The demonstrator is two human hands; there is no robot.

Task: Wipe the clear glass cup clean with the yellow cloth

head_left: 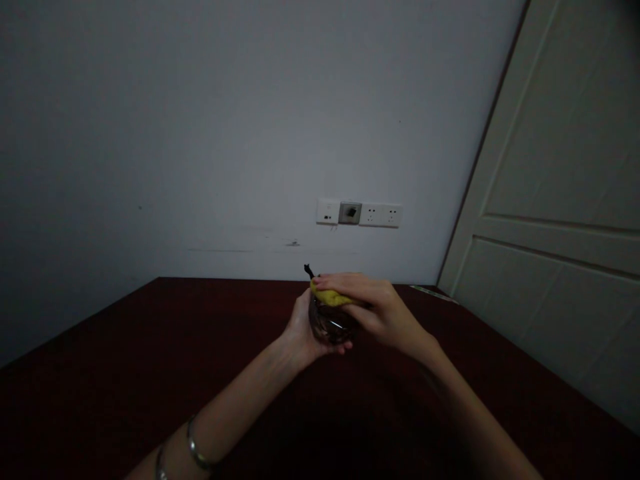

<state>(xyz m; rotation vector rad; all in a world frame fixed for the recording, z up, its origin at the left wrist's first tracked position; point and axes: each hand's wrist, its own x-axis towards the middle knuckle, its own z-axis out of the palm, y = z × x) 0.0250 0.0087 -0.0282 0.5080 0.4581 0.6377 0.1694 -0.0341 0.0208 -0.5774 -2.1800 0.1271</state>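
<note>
Bangles [197, 448] ring left forearm [237, 410]; left hand [301, 328] cups glass vessel [325, 328] from left and below, presumably steadying it; right hand [377, 300] pinches yellow cloth [330, 297] against vessel's top.

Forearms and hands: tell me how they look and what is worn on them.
The left hand and right hand wear no gloves. The left forearm, without a visible sleeve, carries two narrow, curved, shiny silver-toned bands. The right forearm shows neither sleeve nor band.
</note>
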